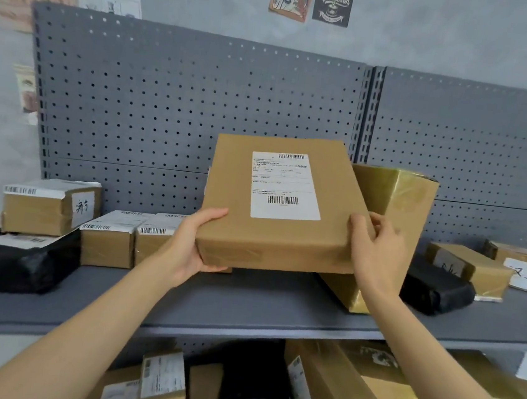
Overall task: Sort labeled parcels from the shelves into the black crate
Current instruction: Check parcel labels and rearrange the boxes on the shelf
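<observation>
Both hands, left hand [197, 244] and right hand [376, 253], gripped the flat brown cardboard parcel [282, 206] with its white label, lifted above the grey metal shelf [245, 301]. Pickup step, I'd say; next it needed carrying to the black crate, which wasn't in view.

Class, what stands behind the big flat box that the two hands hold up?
Behind the flat box stands a tape-wrapped box on the shelf, with pegboard further back. The flat box and the right hand cover its lower left part.
</observation>
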